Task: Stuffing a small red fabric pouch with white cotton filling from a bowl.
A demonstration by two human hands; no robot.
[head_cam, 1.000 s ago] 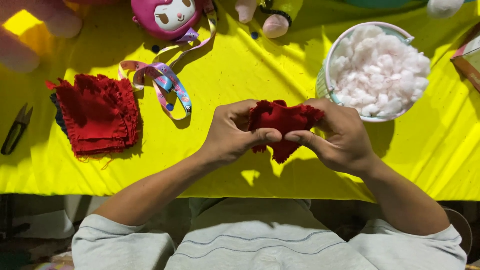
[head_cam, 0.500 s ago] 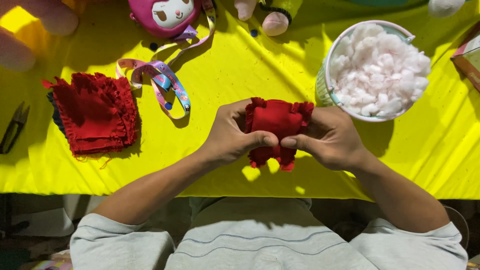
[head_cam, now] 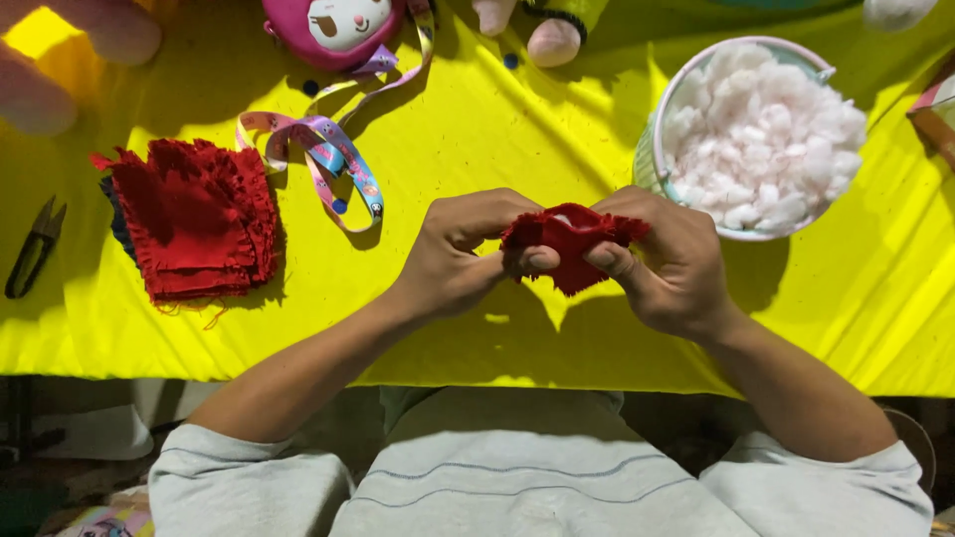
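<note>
Above yellow cloth (head_cam: pixel 477 129), red fabric piece (head_cam: pixel 572 244) crosswise, tip downward.

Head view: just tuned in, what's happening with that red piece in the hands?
A person holds a small red fabric piece above the yellow table cover, pinched between the left hand and the right hand. A bit of white shows at its top opening. A bowl of white stuffing sits just beyond the right hand. A stack of red fabric pieces lies to the left, with a patterned ribbon beside it and small snips at the edge.
</note>
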